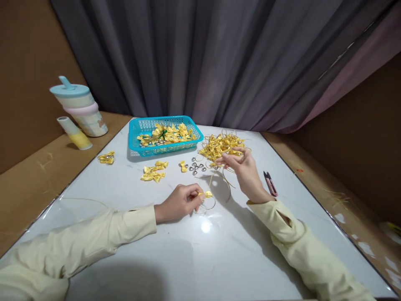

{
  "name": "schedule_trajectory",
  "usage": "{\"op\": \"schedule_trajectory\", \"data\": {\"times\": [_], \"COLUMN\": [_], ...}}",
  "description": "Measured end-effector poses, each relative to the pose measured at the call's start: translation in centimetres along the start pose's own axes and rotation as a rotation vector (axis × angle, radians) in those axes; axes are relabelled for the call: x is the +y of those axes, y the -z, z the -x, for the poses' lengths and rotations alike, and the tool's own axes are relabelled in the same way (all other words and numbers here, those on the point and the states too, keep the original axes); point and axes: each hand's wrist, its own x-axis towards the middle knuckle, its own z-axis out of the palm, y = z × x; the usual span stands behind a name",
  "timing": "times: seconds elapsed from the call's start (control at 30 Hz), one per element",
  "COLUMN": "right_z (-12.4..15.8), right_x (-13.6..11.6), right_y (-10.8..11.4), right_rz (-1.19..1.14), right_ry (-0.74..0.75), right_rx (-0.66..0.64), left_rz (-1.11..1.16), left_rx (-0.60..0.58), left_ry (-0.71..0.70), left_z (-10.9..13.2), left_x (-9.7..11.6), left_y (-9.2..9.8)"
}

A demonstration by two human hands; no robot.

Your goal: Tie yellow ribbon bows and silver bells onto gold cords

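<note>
My left hand (pixel 183 202) pinches a yellow ribbon bow (pixel 208 194) low over the white table, and a thin looped cord hangs from the bow. Farther right, my right hand (pixel 246 171) is raised, thumb and fingers close together near a thin gold cord; what its fingertips hold, if anything, is too small to tell. Beyond it lies a heap of yellow bows with cords (pixel 219 146). Several small silver bells (pixel 194 168) sit between the hands, beside a single yellow bow (pixel 183 166). More loose bows (pixel 153 173) lie left of them.
A blue basket (pixel 134 144) of yellow bows stands at the back. Small pink-handled snips (pixel 271 186) lie at right. A few bows (pixel 107 157) rest at the left edge. A lidded tumbler (pixel 83 108) and a yellow-and-white bottle (pixel 75 134) stand beyond it.
</note>
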Motion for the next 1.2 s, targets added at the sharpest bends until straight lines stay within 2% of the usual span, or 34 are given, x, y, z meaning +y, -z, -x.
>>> {"op": "schedule_trajectory", "data": {"times": [0.1, 0.17, 0.4, 0.47, 0.57, 0.73, 0.83, 0.97, 1.2], "right_z": [-0.1, 0.0, 0.8, 1.2, 1.8, 3.1, 4.0, 5.1, 5.5], "right_x": [0.5, 0.7, 0.2, -0.3, -0.9, -1.3, -1.1, -0.7, -0.5], "right_y": [0.0, 0.1, -0.5, -0.5, -0.1, 1.0, 1.2, 0.6, 0.3], "right_rz": [-0.237, -0.299, -0.361, -0.343, -0.161, 0.331, 0.522, 0.543, 0.392], "right_ry": [-0.388, -0.522, -0.604, -0.602, -0.489, -0.250, -0.190, -0.176, -0.329], "right_rx": [-0.066, -0.124, -0.236, -0.327, -0.453, -0.426, -0.495, -0.557, -0.484], "left_rz": [-0.005, -0.007, -0.011, -0.002, 0.025, 0.055, 0.048, 0.032, 0.037], "left_rx": [-0.045, -0.063, -0.083, -0.087, -0.105, -0.133, -0.147, -0.157, -0.162], "left_ry": [-0.004, -0.005, -0.014, -0.025, -0.032, -0.040, -0.051, -0.073, -0.054], "left_z": [0.0, 0.0, 0.1, 0.2, 0.2, 0.2, 0.2, 0.1, 0.1], "left_x": [0.1, 0.2, 0.1, 0.1, 0.1, 0.1, 0.0, -0.1, -0.1], "left_y": [0.0, 0.0, 0.0, 0.0, 0.1, 0.3, 0.4, 0.4, 0.3]}}
